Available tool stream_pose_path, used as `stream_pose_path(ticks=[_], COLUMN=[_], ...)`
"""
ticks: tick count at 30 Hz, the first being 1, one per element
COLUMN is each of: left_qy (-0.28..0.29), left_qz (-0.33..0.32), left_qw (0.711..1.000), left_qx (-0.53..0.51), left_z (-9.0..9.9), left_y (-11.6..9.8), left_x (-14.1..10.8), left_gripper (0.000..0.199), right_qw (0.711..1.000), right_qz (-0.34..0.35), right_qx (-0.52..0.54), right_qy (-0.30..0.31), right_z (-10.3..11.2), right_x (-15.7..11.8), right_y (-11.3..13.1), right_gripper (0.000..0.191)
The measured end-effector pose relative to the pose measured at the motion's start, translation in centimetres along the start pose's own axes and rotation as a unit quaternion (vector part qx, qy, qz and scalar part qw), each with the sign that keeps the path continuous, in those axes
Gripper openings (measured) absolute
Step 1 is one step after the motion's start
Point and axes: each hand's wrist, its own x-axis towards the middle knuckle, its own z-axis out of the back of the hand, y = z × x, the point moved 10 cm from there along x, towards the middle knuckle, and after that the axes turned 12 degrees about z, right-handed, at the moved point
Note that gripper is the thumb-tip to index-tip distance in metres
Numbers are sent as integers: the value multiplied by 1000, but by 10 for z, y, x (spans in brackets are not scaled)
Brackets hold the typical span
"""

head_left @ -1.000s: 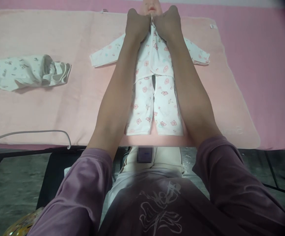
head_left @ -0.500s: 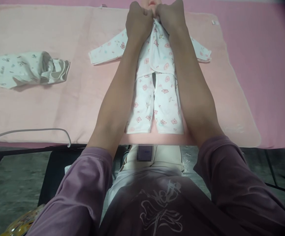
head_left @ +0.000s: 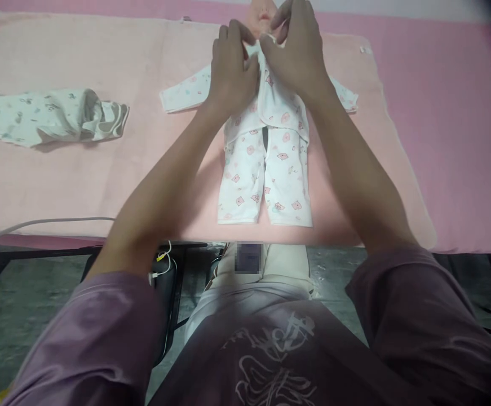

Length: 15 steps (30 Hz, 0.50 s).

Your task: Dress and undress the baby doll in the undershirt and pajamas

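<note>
A doll in white baby clothes printed with pink animals lies face up, its head (head_left: 262,16) at the top edge of the view. The wrap-front top (head_left: 285,115) has both sleeves spread sideways, and the matching trousers (head_left: 240,180) reach toward the table's front edge. Over the left side of the chest is my left hand (head_left: 233,70), thumb and fingers apart, near the collar. My right hand (head_left: 300,53) is at the other side of the neckline, its thumb touching the collar and its fingers spread by the doll's chin. Both hands hide part of the chest and shoulders.
A pale pink mat (head_left: 152,129) covers much of the darker pink tabletop (head_left: 452,113). At the left lies a bunched white printed garment (head_left: 63,115). A white cable (head_left: 46,221) runs along the front edge. Below hangs a cable end beside a black seat-like object (head_left: 167,304).
Both hands have come away from their closed grip at the collar and their fingers have spread. My left hand has moved down and slightly left, with its elbow farther out. The doll's neckline shows more.
</note>
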Motion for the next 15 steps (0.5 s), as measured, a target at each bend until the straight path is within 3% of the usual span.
stream_pose_path(ticks=[2,4,6,10,15], left_qy=[44,120,150,98,41], left_qz=[-60,-84,-78,-66,-46], left_qw=[997,989,985,993,998], left_qx=[3,-8,-14,9,21], left_z=[17,21,21,14,16], left_y=[-17,-19,-12,-7,-12], left_x=[-44,-81,-104,-112,-94], left_gripper=[29,48,67,71,55], right_qw=[996,988,980,983,993], right_qz=[69,61,69,105,52], right_qx=[41,54,39,-2,10], right_qy=[45,134,181,151,103], right_z=[14,12,5,-8,-10], right_x=[-35,-69,-92,-100,-88], right_y=[28,32,30,27,14], right_gripper=[18,32,45,48,35])
